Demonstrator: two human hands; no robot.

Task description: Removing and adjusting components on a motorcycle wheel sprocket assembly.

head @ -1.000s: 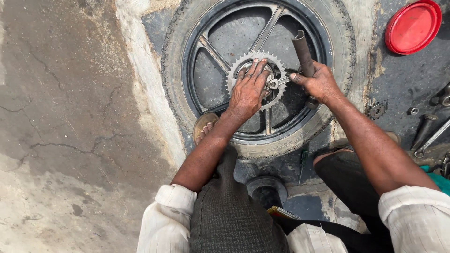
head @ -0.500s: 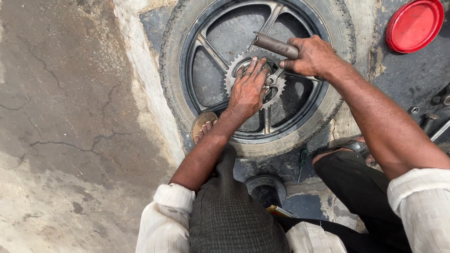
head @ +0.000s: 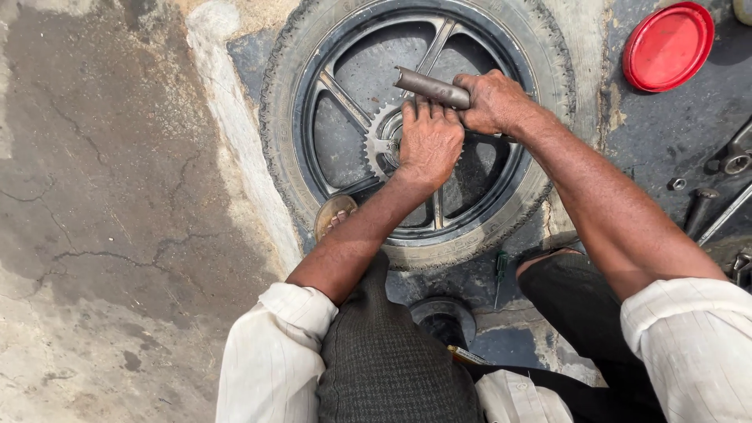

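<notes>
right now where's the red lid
In the head view the red lid lies flat on the dark ground at the top right, just right of the tyre and up and to the right of the right hand gripping the metal pipe.

One wheel [head: 419, 129], one sprocket [head: 381, 141], one red lid [head: 667, 47], perhaps three loose tools [head: 717, 207].

Both arms bare from elbow down, white sleeves [head: 274, 352] rolled up. Dark knitted vest [head: 384, 368] over the shirt. Dark trousers [head: 580, 313] at right knee.
</notes>
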